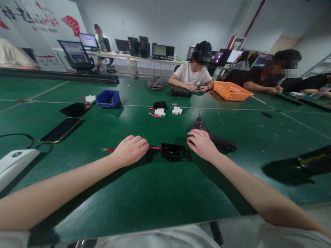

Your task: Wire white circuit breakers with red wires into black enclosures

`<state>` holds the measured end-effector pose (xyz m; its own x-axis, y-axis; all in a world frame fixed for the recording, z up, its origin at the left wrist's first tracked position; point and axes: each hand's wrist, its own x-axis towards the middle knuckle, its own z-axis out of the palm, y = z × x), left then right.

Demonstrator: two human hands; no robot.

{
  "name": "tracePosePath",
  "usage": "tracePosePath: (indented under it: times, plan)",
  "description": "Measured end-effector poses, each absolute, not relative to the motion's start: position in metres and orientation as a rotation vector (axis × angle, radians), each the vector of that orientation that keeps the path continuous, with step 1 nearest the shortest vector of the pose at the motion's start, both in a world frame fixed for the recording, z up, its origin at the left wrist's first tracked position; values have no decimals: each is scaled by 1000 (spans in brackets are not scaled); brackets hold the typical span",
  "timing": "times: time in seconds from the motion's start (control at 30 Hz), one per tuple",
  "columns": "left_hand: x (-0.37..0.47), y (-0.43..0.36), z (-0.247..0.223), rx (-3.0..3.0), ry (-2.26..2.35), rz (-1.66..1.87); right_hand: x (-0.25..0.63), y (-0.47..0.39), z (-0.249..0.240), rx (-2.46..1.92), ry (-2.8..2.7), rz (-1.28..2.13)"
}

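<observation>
My left hand (131, 150) is closed around a red cable (155, 148), whose ring terminal (104, 150) sticks out to the left. The cable runs into an open black plastic housing (173, 151) lying on the table between my hands. To the right of the housing, my right hand (201, 144) is curled with its fingertips together. A tiny metallic bit shows at them, too small to name. Just behind and beside that hand lies a black and red power screwdriver (219, 140), its bit pointing away from me.
Ahead on the green table (155, 196) are white circuit breakers (159, 112), a blue bin (107, 99) and an orange basket (232, 91). A phone (61, 130), another black housing (73, 109) and a white device (18, 165) stand left. A dark cylinder (314, 161) is right. Co-workers sit opposite.
</observation>
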<state>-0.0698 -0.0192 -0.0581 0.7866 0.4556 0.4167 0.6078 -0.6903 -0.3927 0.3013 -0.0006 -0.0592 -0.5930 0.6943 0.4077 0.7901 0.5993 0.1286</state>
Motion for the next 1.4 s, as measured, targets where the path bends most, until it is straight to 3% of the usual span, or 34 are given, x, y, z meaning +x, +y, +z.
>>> tracePosePath:
  times: [0.53, 1.4]
  plan:
    - [-69, -20, -57, -2476, -791, -420, 297, -6, -57, -1204, -2462, -214]
    - [-68, -20, -57, -2481, -801, -431, 297, -7, -55, -1174, -2434, -136]
